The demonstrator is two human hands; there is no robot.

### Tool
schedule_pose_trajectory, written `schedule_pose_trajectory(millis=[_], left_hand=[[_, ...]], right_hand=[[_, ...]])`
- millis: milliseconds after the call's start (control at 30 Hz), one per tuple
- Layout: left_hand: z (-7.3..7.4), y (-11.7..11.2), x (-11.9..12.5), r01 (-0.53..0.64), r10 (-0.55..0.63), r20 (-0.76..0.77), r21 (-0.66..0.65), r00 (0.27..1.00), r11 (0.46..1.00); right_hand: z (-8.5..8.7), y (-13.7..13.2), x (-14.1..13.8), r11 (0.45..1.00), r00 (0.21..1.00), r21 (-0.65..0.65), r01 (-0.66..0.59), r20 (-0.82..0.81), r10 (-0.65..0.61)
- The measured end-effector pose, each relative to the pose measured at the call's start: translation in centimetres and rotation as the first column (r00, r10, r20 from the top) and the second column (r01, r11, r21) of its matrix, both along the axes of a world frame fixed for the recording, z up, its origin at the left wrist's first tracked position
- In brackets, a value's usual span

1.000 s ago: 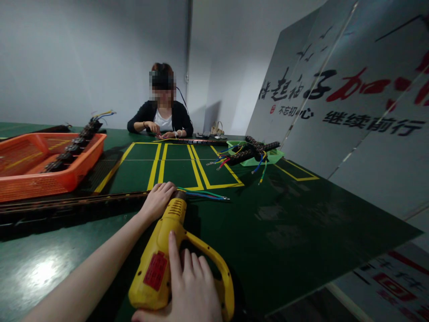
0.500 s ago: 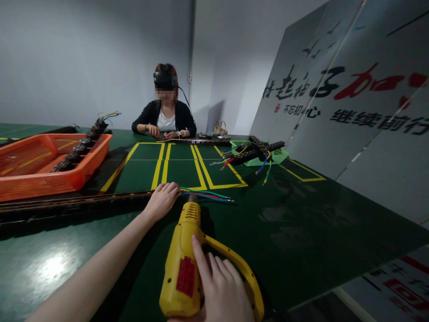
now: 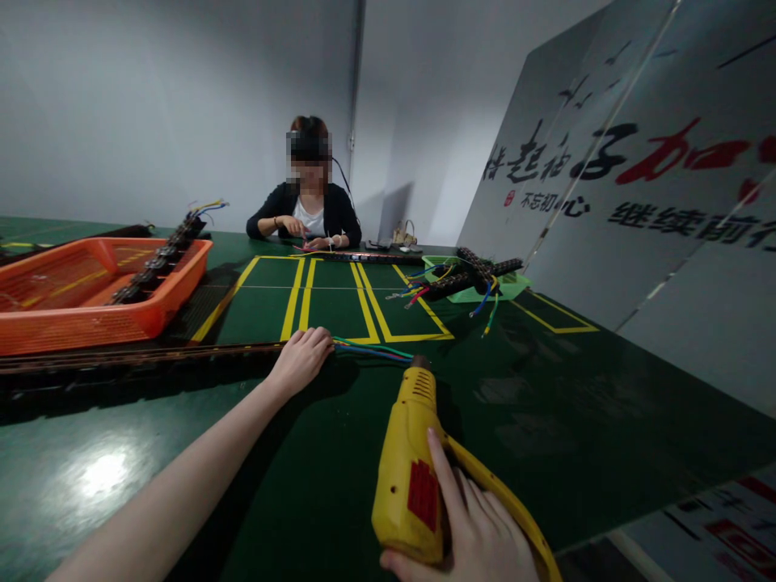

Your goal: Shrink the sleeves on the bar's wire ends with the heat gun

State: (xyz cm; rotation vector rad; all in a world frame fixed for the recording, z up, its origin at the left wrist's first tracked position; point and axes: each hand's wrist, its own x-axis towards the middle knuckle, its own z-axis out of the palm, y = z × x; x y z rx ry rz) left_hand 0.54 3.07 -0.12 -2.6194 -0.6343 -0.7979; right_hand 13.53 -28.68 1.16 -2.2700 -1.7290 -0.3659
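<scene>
My right hand (image 3: 478,517), at the bottom of the frame right of centre, is wrapped around the handle of a yellow plastic heat gun with a red label (image 3: 403,461), index finger laid along its body. My left hand (image 3: 303,356), at mid-frame, is closed over the point where the thin green and blue insulated wires (image 3: 369,348) come out of a long black segmented cable chain (image 3: 182,364). The chain runs away to the left edge across the dark green tabletop (image 3: 582,453); the wires reach right to the gun's dark metal nozzle (image 3: 420,362), which overlaps their far ends in my view, so I can't tell whether they touch.

I judge this to be a heating step at the wire ends, though no airflow shows. The next move, I'd say, calls for keeping the wires steady and the nozzle just clear of them, swinging it gently so no one spot scorches. My left fingers should keep well back from the hot outlet.
</scene>
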Motion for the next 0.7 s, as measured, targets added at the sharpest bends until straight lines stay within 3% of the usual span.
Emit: schedule_pose_trajectory(millis=[133,333,433,700], left_hand=[[0.1,-0.1,0.1,-0.002,0.002,0.001,-0.006,1.0,1.0],[0.0,0.0,0.1,0.002,-0.003,-0.002,-0.025,1.0,1.0],[0.0,0.0,0.1,0.005,-0.005,-0.004,-0.025,1.0,1.0],[-0.1,0.1,0.1,-0.002,0.001,-0.005,-0.062,1.0,0.998]], right_hand=[[0.4,0.1,-0.4,0.996,0.998,0.082,0.033,0.046,-0.037],[0.2,0.9,-1.5,0.989,0.989,0.082,0.124,0.069,-0.13],[-0.1,1.2,-2.3,0.984,0.984,0.068,0.167,0.057,-0.171],[-0.3,2.8,-4.3,0.992,0.993,-0.058,0.108,-0.043,-0.111]])
